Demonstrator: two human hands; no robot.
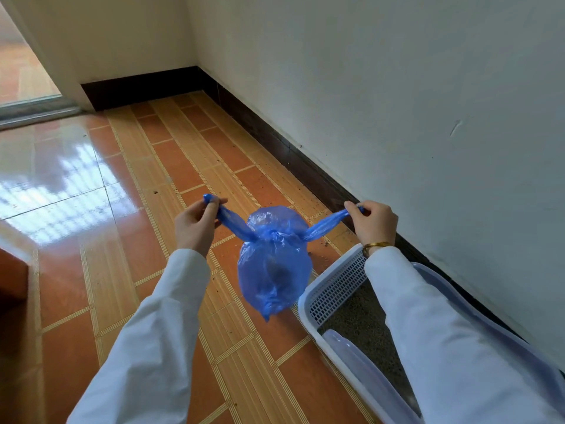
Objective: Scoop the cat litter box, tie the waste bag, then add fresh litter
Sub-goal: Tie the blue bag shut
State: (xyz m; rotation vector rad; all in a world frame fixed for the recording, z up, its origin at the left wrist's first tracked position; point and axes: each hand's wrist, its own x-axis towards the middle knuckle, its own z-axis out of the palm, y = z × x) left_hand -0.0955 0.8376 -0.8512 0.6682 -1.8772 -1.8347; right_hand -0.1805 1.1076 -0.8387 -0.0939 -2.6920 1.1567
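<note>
A blue plastic waste bag (272, 270) hangs in the air between my hands, bulging with dark waste at the bottom. Its two handles are crossed into a knot at the neck and pulled apart sideways. My left hand (195, 224) pinches the left handle end. My right hand (374, 223), with a gold bracelet at the wrist, pinches the right handle end. Below my right arm stands the white litter box (333, 289) with a perforated inner wall and grey-brown litter inside. A pale scoop (360, 359) lies in it.
The litter box sits against a white wall (397, 117) with a dark baseboard. Orange tiled floor (183, 166) spreads to the left, with scattered litter grains near the baseboard. A doorway opens at the far left. A brown furniture edge (12, 276) sits at the left.
</note>
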